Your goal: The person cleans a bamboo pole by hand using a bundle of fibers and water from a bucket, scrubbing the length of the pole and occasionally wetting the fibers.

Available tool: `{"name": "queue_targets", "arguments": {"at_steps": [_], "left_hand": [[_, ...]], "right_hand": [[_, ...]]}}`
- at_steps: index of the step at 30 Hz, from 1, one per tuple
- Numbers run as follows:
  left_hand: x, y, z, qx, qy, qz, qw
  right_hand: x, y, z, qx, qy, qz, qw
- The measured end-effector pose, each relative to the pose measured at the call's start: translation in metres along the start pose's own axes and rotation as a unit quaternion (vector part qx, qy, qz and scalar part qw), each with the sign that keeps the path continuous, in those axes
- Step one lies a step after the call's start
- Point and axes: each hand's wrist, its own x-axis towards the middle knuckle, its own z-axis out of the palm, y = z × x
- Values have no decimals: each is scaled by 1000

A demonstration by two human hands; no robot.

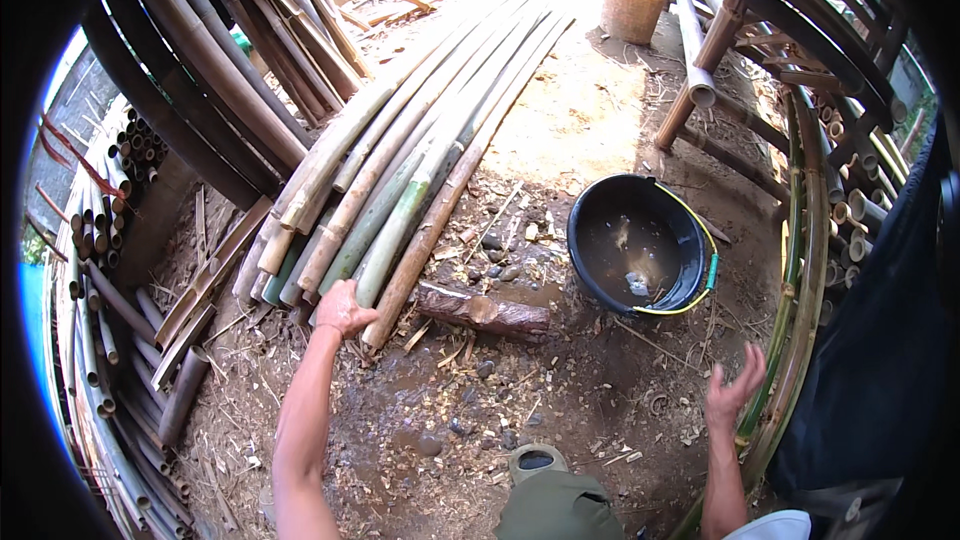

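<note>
A pile of long bamboo poles point(385, 205) lies on the ground ahead and to the left, its near ends toward me. My left hand point(345, 308) is closed on the near end of a bamboo pole, beside a green-tinted one point(405, 215); its fingertips are partly hidden. Along the pile's right side runs a browner pole point(440, 210). Off to the right, my right hand point(735, 390) hangs in the air with its fingers apart, holding nothing. Beyond it stands a black bucket point(577, 250) with murky water and a yellow handle with a green grip.
A short notched log point(485, 310) lies between pile and bucket. Bamboo racks point(690, 110) stand at right, beside a dark sheet point(860, 340). Tall dark poles point(190, 60) lean at the back left. A brown bucket point(635, 5) stands far back. Chips and stones litter the ground.
</note>
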Motion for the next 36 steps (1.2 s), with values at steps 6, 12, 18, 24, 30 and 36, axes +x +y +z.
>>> {"name": "queue_targets", "arguments": {"at_steps": [6,12,18,24,30,36], "left_hand": [[-148,50,27,-325,-177,72,926],[-285,-30,82,-138,-197,-18,971],[-470,-146,116,-75,-246,-198,946],[-588,-185,137,-107,-136,-325,930],[-621,-239,216,26,65,-325,943],[-615,-218,229,-57,98,-388,915]], "right_hand": [[141,-109,142,57,-283,-96,953],[215,7,315,-240,-629,-231,703],[167,-14,327,-149,-574,-229,772],[148,-74,237,89,-624,-20,776],[141,-79,232,-46,-591,-289,752],[133,-83,251,60,-575,-147,803]]}}
